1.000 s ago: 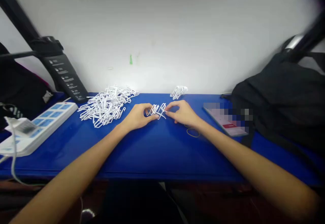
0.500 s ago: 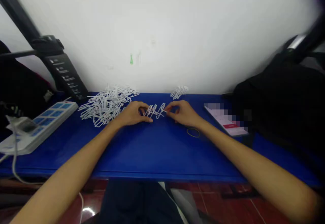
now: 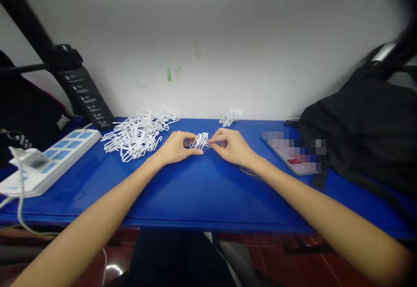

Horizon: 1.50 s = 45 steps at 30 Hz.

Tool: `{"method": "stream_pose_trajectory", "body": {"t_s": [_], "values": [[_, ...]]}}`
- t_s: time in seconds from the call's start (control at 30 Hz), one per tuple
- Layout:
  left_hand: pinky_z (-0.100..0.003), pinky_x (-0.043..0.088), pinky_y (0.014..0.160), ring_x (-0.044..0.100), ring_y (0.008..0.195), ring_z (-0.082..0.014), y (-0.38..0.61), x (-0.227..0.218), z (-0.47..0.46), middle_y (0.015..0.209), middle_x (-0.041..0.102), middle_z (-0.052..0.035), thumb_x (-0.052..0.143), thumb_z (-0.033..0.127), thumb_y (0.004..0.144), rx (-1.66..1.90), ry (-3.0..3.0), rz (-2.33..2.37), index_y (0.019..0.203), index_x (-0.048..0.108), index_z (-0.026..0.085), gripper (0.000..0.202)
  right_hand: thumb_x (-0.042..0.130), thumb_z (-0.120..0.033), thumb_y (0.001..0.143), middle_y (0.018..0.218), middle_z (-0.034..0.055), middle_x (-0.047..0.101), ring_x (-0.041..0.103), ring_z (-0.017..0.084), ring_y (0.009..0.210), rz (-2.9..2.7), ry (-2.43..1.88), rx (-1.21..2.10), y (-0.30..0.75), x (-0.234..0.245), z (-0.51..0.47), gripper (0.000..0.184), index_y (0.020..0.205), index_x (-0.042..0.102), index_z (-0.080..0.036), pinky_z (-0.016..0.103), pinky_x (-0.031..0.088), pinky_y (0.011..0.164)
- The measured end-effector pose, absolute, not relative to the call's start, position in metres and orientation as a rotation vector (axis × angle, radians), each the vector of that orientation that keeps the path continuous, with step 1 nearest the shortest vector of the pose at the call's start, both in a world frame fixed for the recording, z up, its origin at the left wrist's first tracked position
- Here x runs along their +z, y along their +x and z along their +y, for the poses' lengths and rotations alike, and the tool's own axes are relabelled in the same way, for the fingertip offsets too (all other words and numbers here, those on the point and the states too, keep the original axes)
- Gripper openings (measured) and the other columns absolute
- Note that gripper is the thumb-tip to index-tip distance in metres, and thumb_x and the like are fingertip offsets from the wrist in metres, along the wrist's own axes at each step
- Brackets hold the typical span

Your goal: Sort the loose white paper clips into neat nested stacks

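Observation:
Between my hands stands a small row of thin white hooks (image 3: 201,140), leaning side by side. My left hand (image 3: 178,147) grips the row from the left, with its thumb in front and fingers behind. From the right, my right hand (image 3: 230,145) pinches the end of the row between thumb and fingertips. Left of my left hand lies a loose, tangled pile of similar white hooks (image 3: 137,133). A neat little bunch of hooks (image 3: 230,117) rests near the wall, beyond my right hand.
A rubber band (image 3: 246,172) is partly hidden under my right forearm. A white power strip (image 3: 52,161) with a cable lies on the left of the blue table (image 3: 195,196). To the right are a partly blurred phone (image 3: 293,159) and a black bag (image 3: 358,126).
The right-hand hook has moved left against the others, so the row is now close together. My right hand has shifted slightly left and covers more of the rubber band.

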<state>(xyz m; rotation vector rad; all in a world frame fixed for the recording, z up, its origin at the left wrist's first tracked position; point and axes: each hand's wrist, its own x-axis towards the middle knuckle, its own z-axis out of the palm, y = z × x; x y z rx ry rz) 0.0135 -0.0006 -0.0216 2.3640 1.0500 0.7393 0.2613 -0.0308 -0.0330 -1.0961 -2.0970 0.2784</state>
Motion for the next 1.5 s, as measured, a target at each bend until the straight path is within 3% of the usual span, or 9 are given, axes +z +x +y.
{"method": "stream_pose_trajectory", "body": {"t_s": [0.13, 0.43, 0.67, 1.1, 1.5], "values": [[-0.031, 0.055, 0.079, 0.073, 0.087, -0.0223, 0.015, -0.021, -0.003, 0.099, 0.082, -0.0051, 0.085, 0.054, 0.08, 0.74, 2.349, 1.033, 0.11, 0.082, 0.019, 0.046, 0.071, -0.016, 0.09, 0.1, 0.0066, 0.08, 0.064, 0.014, 0.067, -2.132, -1.08, 0.295, 0.263, -0.032, -0.03, 0.021, 0.104, 0.086, -0.021, 0.029, 0.05, 0.068], [-0.032, 0.061, 0.079, 0.076, 0.09, -0.0242, 0.015, -0.015, -0.007, 0.104, 0.084, -0.007, 0.09, 0.054, 0.073, 0.753, 2.193, 1.024, 0.114, 0.082, 0.017, 0.056, 0.072, -0.018, 0.091, 0.095, 0.0041, 0.081, 0.063, 0.015, 0.069, -2.189, -1.076, 0.355, 0.263, -0.028, -0.034, 0.019, 0.105, 0.085, -0.022, 0.028, 0.046, 0.067], [-0.035, 0.063, 0.087, 0.077, 0.098, -0.0256, 0.014, -0.015, -0.005, 0.112, 0.083, -0.0088, 0.09, 0.05, 0.076, 0.761, 2.172, 0.978, 0.117, 0.081, 0.017, 0.053, 0.07, -0.016, 0.093, 0.098, 0.0041, 0.081, 0.065, 0.015, 0.074, -2.189, -1.067, 0.374, 0.264, -0.028, -0.034, 0.02, 0.105, 0.083, -0.022, 0.028, 0.047, 0.072], [-0.029, 0.059, 0.074, 0.075, 0.083, -0.0206, 0.015, -0.01, -0.009, 0.094, 0.082, -0.0079, 0.089, 0.049, 0.076, 0.748, 2.182, 0.989, 0.099, 0.078, 0.015, 0.042, 0.071, -0.017, 0.09, 0.096, 0.0044, 0.081, 0.061, 0.014, 0.068, -2.143, -1.11, 0.326, 0.264, -0.026, -0.033, 0.021, 0.104, 0.085, -0.022, 0.027, 0.046, 0.068], [-0.031, 0.062, 0.077, 0.076, 0.089, -0.023, 0.016, -0.013, -0.007, 0.097, 0.082, -0.0071, 0.088, 0.05, 0.076, 0.757, 2.185, 0.987, 0.106, 0.08, 0.017, 0.045, 0.068, -0.015, 0.093, 0.093, 0.0048, 0.079, 0.065, 0.015, 0.074, -2.18, -1.023, 0.391, 0.265, -0.027, -0.032, 0.024, 0.107, 0.086, -0.022, 0.027, 0.046, 0.07]]}}
